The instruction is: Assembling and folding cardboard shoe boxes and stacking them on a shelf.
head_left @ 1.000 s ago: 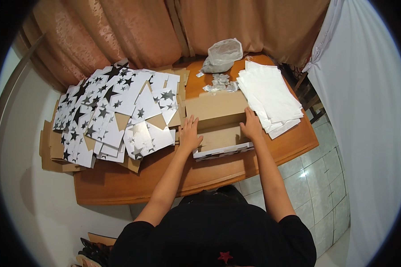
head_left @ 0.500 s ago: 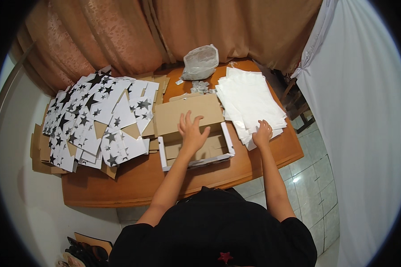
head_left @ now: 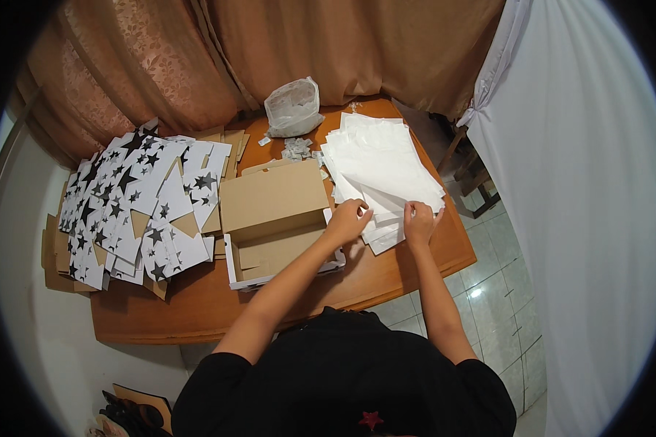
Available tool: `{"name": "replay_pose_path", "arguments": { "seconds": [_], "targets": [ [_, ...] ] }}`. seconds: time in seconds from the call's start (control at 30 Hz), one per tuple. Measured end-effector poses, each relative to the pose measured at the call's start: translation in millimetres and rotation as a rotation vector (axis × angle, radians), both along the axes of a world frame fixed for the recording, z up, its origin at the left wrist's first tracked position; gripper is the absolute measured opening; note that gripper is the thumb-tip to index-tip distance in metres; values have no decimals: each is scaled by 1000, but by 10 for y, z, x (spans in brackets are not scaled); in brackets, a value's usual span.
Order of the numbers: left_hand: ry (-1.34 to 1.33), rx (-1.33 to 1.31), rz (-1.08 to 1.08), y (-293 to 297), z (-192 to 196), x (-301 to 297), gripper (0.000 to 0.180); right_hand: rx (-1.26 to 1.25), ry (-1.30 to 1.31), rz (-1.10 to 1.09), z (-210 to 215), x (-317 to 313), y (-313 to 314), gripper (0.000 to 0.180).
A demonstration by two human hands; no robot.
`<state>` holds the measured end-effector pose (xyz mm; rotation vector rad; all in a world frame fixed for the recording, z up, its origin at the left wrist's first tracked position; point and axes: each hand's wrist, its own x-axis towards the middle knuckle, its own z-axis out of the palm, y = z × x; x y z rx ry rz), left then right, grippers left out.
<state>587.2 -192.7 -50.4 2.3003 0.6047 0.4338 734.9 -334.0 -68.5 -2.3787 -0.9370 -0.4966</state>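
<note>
A stack of white paper sheets (head_left: pixel 375 156) lies at the right of the table. My left hand (head_left: pixel 350 221) is closed on the near left corner of the top sheet, its fingers curled. At the near right edge, my right hand (head_left: pixel 419 222) pinches the same sheet, whose near part is lifted and buckled between the two hands. To the left of the stack is a cardboard box (head_left: pixel 270 258), its brown lid (head_left: pixel 273 193) raised at the back. Inside, the bare brown bottom shows.
Flat white cardboard pieces with black stars (head_left: pixel 135 200) are piled at the left of the wooden table (head_left: pixel 197 313). Behind the box stand a clear plastic bag (head_left: pixel 293 109) and a heap of small sachets (head_left: pixel 297 148). A brown curtain (head_left: pixel 313 44) hangs behind.
My left hand has moved right from the box to the paper stack. Both hands have taken hold of the top sheet and raised its near edge. The view has shifted slightly right.
</note>
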Motion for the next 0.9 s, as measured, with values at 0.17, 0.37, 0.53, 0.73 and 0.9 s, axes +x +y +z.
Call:
{"name": "replay_pose_path", "arguments": {
  "seconds": [0.17, 0.37, 0.53, 0.73, 0.9],
  "targets": [
    [125, -1292, 213, 262, 149, 347, 70, 237, -126, 227, 378, -416, 9, 5],
    [-141, -1392, 172, 623, -25, 327, 37, 287, -138, 487, 601, -962, 41, 10],
    [-297, -1188, 65, 677, 466, -121, 33, 269, -54, 672, 738, -1238, 93, 11],
    [-401, -958, 218, 885, 650, -1106, 33, 169, 162, 897, 947, -1472, 249, 23],
    [-348, -843, 472, 1085, 173, -1779, 35, 146, 298, 997, 815, -1568, 606, 21]
  ]
}}
